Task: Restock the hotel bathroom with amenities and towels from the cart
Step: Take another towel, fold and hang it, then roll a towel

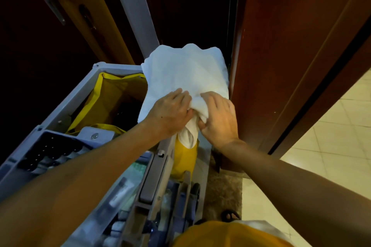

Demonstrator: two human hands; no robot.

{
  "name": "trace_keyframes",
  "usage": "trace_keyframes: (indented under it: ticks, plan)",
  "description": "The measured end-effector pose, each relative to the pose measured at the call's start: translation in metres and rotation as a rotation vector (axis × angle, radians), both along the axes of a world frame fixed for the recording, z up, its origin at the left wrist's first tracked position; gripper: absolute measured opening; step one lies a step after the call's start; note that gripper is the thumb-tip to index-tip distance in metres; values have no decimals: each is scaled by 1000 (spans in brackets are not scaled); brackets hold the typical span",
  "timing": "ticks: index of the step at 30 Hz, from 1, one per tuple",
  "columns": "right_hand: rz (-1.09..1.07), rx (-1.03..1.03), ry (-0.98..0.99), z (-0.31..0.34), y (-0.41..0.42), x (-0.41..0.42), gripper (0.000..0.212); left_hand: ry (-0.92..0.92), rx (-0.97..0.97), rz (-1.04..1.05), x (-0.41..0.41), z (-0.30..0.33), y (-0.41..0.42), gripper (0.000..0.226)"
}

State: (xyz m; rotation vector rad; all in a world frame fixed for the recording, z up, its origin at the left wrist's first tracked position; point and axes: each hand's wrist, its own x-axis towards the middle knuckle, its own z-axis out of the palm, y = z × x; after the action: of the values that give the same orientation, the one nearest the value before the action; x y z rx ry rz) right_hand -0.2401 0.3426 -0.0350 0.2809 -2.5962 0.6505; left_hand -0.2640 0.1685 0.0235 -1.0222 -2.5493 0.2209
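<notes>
Both hands' (169,113) (218,118) grip bunched round white towel (186,72), its bulk beyond, above cart (84,90).

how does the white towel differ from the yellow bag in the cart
The white towel is held up in the air, bunched at its lower end where the left hand and right hand grip it; the yellow bag hangs inside the grey cart, untouched. The towel is fluffy, pale and spread out above the hands; the bag is smooth, bright yellow and open at the top with a dark inside. Both are soft fabric.
</notes>
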Motion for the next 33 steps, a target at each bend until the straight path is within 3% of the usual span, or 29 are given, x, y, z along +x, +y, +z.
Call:
trace_keyframes:
  ticks: [3,8,14,17,19,21,23,26,30,33]
  plan:
    - [-30,-126,-21,10,4,-4,78,-78,252,43,0,13,-3,36]
    - [-45,-513,60,29,2,0,64,-173,452,109,-9,27,-6,22]
    - [-68,-343,135,50,0,-11,53,-342,548,217,-32,46,-8,40]
    - [-71,-205,142,63,3,-22,46,-391,431,189,-35,55,-9,48]
    - [-75,-158,156,65,7,-25,43,-370,254,226,-32,55,-8,69]
    - [-74,-143,181,64,9,-26,40,-310,244,300,-32,50,-9,76]
    - [-57,-166,200,64,9,-27,38,-210,302,333,-36,48,-14,62]
    - [56,-227,275,66,3,-28,30,-33,346,222,-42,52,-24,38]
    - [364,-431,233,78,-5,-33,18,102,460,142,-46,74,-26,43]
    - [188,-569,137,84,-1,-44,41,95,594,183,-50,81,-27,35]
